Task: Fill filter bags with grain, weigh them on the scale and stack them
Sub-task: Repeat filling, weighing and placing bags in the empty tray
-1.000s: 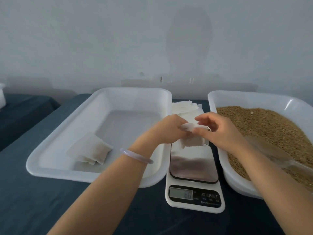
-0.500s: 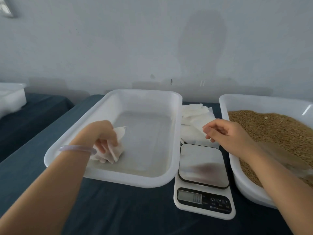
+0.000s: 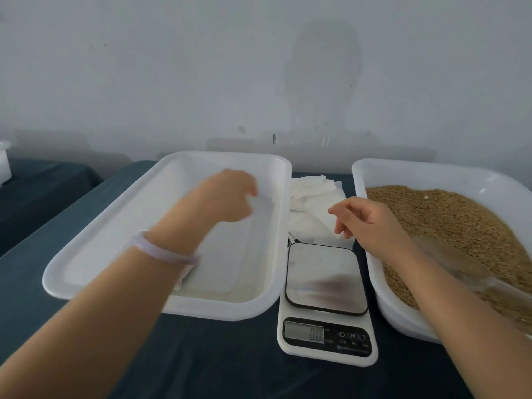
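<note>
My left hand [image 3: 227, 197] hovers, blurred, over the middle of the white left tray [image 3: 86, 266] and holds nothing. The filled filter bags lie in that tray under my forearm; only a white corner [image 3: 180, 283] shows. My right hand [image 3: 362, 220] hangs with loose, empty fingers just above the pile of empty filter bags [image 3: 311, 194] behind the scale [image 3: 325, 283]. The scale's steel plate is bare and its display [image 3: 305, 332] reads 0.0. Brown grain [image 3: 449, 223] fills the white right tray [image 3: 374, 171].
A clear plastic scoop [image 3: 460, 269] lies in the grain, partly behind my right forearm. The table has a dark blue cloth [image 3: 201, 358]. A second dark table with a white container [image 3: 4, 165] stands far left. A grey wall is close behind.
My left hand carried the filled bag from the scale into the left tray, let it go and now swings back right, empty. My right hand stayed near the empty bags.
</note>
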Tool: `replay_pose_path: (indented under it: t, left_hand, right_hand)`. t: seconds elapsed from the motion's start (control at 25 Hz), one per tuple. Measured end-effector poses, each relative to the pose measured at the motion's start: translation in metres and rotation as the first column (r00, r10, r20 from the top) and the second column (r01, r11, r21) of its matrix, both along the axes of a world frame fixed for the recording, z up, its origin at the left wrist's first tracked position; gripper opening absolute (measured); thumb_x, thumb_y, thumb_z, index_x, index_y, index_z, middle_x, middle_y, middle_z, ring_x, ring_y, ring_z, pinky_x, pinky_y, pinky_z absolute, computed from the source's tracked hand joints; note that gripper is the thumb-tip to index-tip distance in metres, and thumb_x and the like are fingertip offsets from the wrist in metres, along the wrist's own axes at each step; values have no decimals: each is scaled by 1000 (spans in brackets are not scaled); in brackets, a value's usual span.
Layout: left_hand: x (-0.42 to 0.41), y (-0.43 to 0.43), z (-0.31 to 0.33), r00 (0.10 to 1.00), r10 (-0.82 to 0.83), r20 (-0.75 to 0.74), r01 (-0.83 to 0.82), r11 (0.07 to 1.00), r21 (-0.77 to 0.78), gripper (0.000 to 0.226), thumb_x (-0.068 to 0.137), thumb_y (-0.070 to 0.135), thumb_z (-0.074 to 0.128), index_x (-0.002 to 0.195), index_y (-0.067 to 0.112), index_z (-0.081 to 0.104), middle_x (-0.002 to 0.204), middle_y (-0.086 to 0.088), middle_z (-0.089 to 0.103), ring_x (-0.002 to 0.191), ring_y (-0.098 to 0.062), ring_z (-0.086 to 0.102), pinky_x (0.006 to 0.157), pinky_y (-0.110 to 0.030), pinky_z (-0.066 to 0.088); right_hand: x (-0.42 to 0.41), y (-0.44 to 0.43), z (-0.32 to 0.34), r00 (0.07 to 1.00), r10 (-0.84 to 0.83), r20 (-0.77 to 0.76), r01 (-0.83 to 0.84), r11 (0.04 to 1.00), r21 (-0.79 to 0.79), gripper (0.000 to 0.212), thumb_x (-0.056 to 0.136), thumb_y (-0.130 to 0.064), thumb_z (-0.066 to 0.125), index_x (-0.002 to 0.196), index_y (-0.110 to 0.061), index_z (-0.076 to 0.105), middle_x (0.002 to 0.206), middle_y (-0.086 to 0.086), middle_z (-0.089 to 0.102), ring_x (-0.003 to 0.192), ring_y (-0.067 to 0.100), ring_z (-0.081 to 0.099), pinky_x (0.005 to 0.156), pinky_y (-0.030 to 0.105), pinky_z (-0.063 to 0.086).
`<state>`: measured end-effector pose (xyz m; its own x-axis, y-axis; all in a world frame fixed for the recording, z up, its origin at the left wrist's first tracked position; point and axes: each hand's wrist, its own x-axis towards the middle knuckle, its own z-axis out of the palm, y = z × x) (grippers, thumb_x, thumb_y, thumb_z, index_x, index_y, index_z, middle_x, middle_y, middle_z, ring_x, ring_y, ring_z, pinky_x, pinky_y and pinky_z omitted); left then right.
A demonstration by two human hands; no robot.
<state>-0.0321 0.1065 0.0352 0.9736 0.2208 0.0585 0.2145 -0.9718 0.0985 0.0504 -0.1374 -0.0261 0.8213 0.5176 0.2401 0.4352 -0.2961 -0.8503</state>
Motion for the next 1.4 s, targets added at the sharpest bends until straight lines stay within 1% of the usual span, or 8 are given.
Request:
replay_pose_path:
  t: [0.16, 0.44, 0.6, 0.76, 0.92, 1.04, 1.28, 1.4]
  left_hand:
    - [56, -87, -30, 958, -256, -132, 259, 966, 7, 34, 96, 18, 45, 128, 10, 52, 131, -7, 53, 120, -24, 48, 100, -34, 39]
    - [114, -108, -77, 937, -69, -343, 42, 995, -86, 37, 96, 35, 47, 122, 11, 56, 116, -6, 60, 110, -27, 56, 92, -36, 43]
    - [122, -119, -85, 981, -4, -196, 10, 1000, 27, 23, 94, 20, 47, 111, 14, 61, 104, -2, 61, 99, -22, 60, 72, -30, 43]
    - [127, -117, -86, 988, -52, -143, 55, 998, 14, 32, 94, 13, 43, 126, 8, 47, 115, -9, 59, 108, -27, 58, 77, -34, 46]
    - [128, -116, -88, 979, -62, -194, 72, 996, 43, 12, 93, 7, 43, 88, 11, 53, 89, -6, 55, 101, -26, 60, 71, -30, 43]
    - [123, -113, -72, 992, -62, -108, 64, 998, 11, 18, 92, 3, 42, 98, 6, 59, 102, -10, 63, 101, -28, 61, 72, -30, 42]
    - [84, -86, -9, 944, 18, 331, 121, 910, -397, 31, 100, 17, 36, 72, 10, 49, 73, -7, 54, 75, -31, 50, 56, -28, 28]
    - [52, -76, -13, 971, 25, 240, 166, 652, -740, 33, 100, 18, 38, 69, 10, 46, 67, -4, 51, 61, -24, 57, 56, -25, 48]
  right_hand:
    - [2, 0, 5, 994, -95, -60, 104, 982, 160, 26, 95, -30, 51, 83, -16, 69, 56, -4, 62, 49, 7, 51, 53, 13, 44]
    - [-1, 0, 3, 997, -74, -10, 75, 990, 122, 26, 97, -23, 49, 81, -15, 68, 56, -2, 63, 50, 8, 52, 55, 16, 46]
    - [1, 0, 2, 997, -69, -24, 72, 985, 156, 26, 97, -22, 49, 82, -12, 68, 55, -1, 62, 49, 9, 52, 54, 16, 46]
    - [1, 1, 1, 998, -58, -35, 63, 985, 161, 27, 97, -26, 49, 82, -14, 68, 54, -3, 60, 48, 8, 51, 55, 14, 44]
    - [2, 1, 0, 998, -54, -41, 60, 986, 158, 26, 97, -24, 48, 81, -15, 67, 54, -2, 60, 49, 8, 50, 54, 16, 45]
    - [4, 1, 0, 996, -56, -63, 67, 980, 189, 27, 97, -25, 48, 82, -13, 67, 54, -3, 61, 48, 8, 51, 54, 16, 45]
    - [7, 3, 2, 979, -131, -154, 174, 931, 319, 11, 95, -25, 53, 90, -26, 63, 87, -3, 66, 66, 9, 62, 56, 19, 51]
    - [8, 3, 3, 973, -165, -161, 210, 920, 330, 19, 87, -30, 64, 102, -38, 55, 108, -10, 60, 92, 6, 62, 67, 22, 53]
